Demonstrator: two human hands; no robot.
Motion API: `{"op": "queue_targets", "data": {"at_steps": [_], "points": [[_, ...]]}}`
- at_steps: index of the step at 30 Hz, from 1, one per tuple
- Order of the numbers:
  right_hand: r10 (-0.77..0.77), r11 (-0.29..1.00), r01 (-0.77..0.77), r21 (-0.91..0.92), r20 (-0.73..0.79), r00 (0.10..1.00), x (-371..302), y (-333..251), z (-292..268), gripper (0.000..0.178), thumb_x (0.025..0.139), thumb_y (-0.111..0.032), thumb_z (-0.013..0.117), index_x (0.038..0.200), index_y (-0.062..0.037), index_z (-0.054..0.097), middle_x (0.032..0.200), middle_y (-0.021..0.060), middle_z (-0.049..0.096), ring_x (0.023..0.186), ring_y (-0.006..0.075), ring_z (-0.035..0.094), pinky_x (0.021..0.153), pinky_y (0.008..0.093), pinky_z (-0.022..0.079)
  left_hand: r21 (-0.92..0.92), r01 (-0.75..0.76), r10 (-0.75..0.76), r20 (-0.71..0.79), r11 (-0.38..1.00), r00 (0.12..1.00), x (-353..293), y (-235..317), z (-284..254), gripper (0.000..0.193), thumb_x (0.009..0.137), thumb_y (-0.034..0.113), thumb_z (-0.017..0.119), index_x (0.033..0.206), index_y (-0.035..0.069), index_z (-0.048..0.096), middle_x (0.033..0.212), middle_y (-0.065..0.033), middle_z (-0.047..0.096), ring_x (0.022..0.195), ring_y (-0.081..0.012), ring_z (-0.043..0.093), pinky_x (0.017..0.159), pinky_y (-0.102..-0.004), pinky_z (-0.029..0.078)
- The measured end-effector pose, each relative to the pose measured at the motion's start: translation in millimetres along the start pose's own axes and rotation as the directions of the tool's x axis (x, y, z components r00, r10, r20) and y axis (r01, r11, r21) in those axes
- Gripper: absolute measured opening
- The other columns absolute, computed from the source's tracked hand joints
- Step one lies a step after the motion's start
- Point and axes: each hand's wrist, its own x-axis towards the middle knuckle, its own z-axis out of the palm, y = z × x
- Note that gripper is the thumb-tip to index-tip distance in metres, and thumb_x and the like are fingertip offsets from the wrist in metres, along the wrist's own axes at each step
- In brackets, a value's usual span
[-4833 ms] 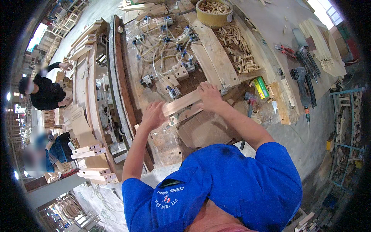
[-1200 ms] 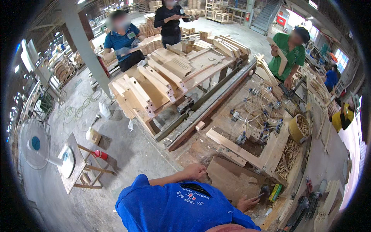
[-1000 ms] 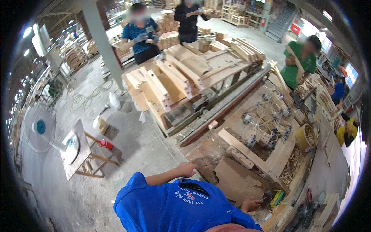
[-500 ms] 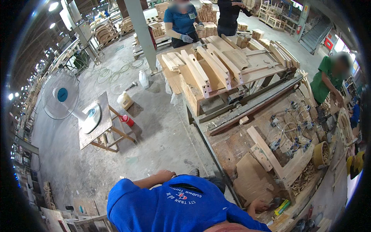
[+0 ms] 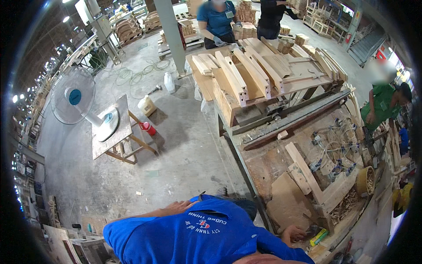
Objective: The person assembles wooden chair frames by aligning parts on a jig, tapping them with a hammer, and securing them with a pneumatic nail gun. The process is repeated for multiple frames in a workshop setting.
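My left hand (image 5: 179, 207) is bent in against the front of my blue shirt (image 5: 176, 235), beside its pocket opening. Its fingers look closed, and a small thin dark object shows just past the fingertips, too small to name. At the lower right, my right hand (image 5: 294, 233) rests on the workbench (image 5: 259, 174) with its fingers loosely apart. It lies next to a brown cardboard sheet (image 5: 285, 200) and close to a dark grey object that I cannot make out. A yellow-and-green small box (image 5: 318, 236) lies just right of that.
On the bench are joined wooden pieces (image 5: 304, 169), tangled hoses with fittings (image 5: 336, 149) and a yellow tape roll (image 5: 365, 181). Beyond stands a table with long wooden beams (image 5: 251, 72). A fan (image 5: 72, 97) stands at left. Co-workers stand at the back and right.
My left hand has shifted slightly left and down along my shirt, and a thin dark object now shows by its fingertips. The right-side co-worker has turned and changed posture. The view has shifted slightly.
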Motion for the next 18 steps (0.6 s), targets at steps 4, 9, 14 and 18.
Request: {"op": "queue_targets", "data": {"at_steps": [4,9,14,18], "points": [[-0.019,1.000,0.019,-0.004,0.058,0.998,-3.6,-3.5,-4.0,0.075,0.099,-0.043,0.052,0.153,0.0079,0.036,0.140,0.0387,0.050,0.125,0.0534,0.054,0.106,0.0623,0.042,0.183,-0.186,0.210,-0.122,0.965,0.970,9.5,10.4,-26.5,0.078,0.100,0.036,0.055,0.164,0.018,0.015,0.156,-0.0164,0.037,0.143,-0.0357,0.043,0.114,-0.0513,0.041],[-0.023,0.999,0.022,-0.032,-0.033,0.999,2.3,0.1,-3.7,0.078,0.099,-0.044,0.052,0.153,0.0085,0.034,0.143,0.0376,0.048,0.125,0.0531,0.054,0.106,0.0618,0.043,0.156,-0.361,0.372,-0.047,0.920,0.927,25.9,-7.8,-21.6,0.087,0.093,0.036,0.067,0.163,0.015,0.018,0.157,-0.0178,0.034,0.147,-0.0356,0.037,0.118,-0.0511,0.036],[0.023,0.998,-0.019,-0.065,0.061,0.998,-9.0,-5.3,-14.3,0.076,0.100,-0.043,0.050,0.155,0.0072,0.032,0.149,0.0335,0.044,0.127,0.0513,0.053,0.107,0.0602,0.042,0.102,-0.420,0.420,0.029,0.902,0.907,36.3,-15.0,-29.4,0.089,0.091,0.035,0.072,0.161,0.014,0.021,0.156,-0.0181,0.036,0.143,-0.0362,0.042,0.117,-0.0512,0.038],[0.085,0.996,-0.084,-0.017,0.127,0.988,-1.9,-6.2,-23.2,0.071,0.102,-0.039,0.048,0.155,0.0054,0.032,0.151,0.0304,0.044,0.134,0.0461,0.049,0.111,0.0556,0.041,0.079,-0.455,0.453,0.038,0.887,0.891,44.0,-19.8,-25.1,0.093,0.088,0.034,0.075,0.162,0.016,0.022,0.155,-0.0180,0.038,0.136,-0.0375,0.051,0.112,-0.0510,0.044]]}}
